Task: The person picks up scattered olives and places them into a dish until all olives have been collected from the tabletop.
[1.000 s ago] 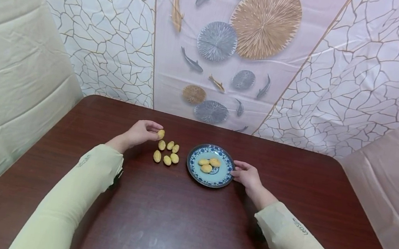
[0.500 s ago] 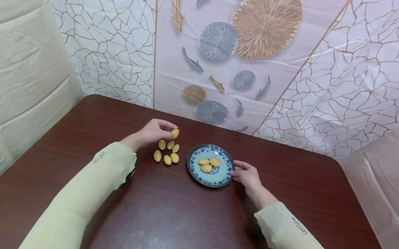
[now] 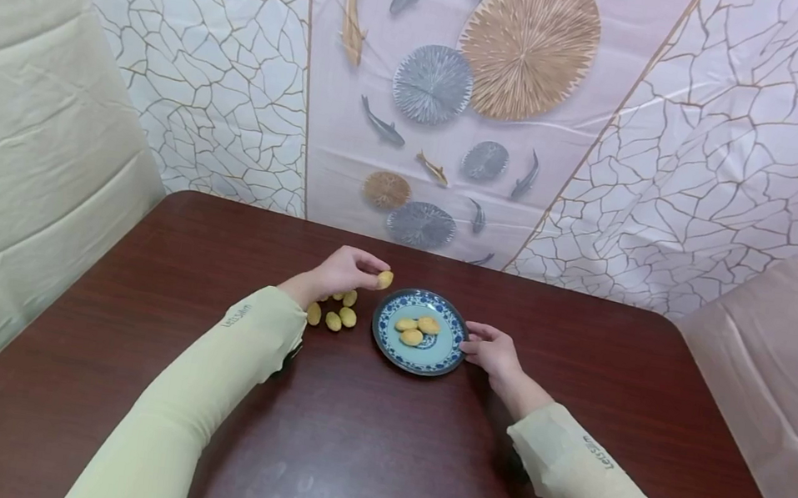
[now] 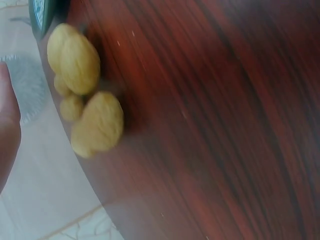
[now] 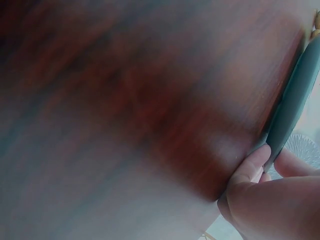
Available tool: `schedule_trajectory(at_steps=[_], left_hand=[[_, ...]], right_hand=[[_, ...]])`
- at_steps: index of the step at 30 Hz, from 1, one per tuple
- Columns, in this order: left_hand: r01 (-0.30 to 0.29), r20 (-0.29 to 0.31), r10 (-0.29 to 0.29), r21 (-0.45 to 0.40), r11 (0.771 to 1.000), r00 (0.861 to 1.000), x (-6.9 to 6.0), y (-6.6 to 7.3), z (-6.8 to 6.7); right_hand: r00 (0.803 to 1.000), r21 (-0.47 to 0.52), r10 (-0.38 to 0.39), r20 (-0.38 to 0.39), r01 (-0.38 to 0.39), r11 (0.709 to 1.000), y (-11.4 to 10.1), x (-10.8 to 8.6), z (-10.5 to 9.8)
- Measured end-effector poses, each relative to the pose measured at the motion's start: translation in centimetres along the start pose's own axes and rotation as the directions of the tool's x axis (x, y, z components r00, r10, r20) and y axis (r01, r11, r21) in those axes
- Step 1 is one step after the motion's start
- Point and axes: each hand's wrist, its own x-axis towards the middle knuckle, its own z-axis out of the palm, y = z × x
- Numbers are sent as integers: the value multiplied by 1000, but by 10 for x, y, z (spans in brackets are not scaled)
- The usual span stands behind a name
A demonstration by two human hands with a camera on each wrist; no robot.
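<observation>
My left hand (image 3: 343, 271) pinches a small yellow potato (image 3: 385, 279) between thumb and fingertips, just off the back-left rim of the plate. The blue-and-white plate (image 3: 386, 347) lies on the table with 3 more potatoes (image 3: 411, 337) near its middle. My right hand (image 3: 497, 354) grips the plate's right rim, thumb and fingers on either side of it in the right wrist view. Below and left of the left hand sits a group of several loose potatoes (image 3: 333, 321), partly covered by that hand. The left wrist view shows these loose potatoes (image 4: 80, 65) close up, with the hand's edge at far left.
A dark red-brown wooden table (image 3: 343, 444) lies under everything. Behind it hangs a patterned cloth (image 3: 348, 175) with fish and round shapes. Plain pale cloth panels (image 3: 8, 231) stand on both sides.
My left hand has carried the potato rightwards, from above the loose group to near the plate's rim. The right hand and the plate have stayed in place.
</observation>
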Motion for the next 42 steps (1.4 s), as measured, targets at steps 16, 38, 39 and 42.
schedule_trajectory(at_steps=[16,38,39,42], left_hand=[[-38,94,25,140,989,995,12,5,38],[-62,119,27,307,950,993,18,6,62],[-64,116,28,315,947,993,18,7,63],[-66,113,31,323,944,993,18,7,64]], right_hand=[[1000,-11,5,-2,-5,1000,3,0,1],[1000,-7,0,-7,0,1000,0,0,1],[1000,-8,0,-6,0,1000,0,0,0],[1000,-8,1,-5,-1,1000,0,0,0]])
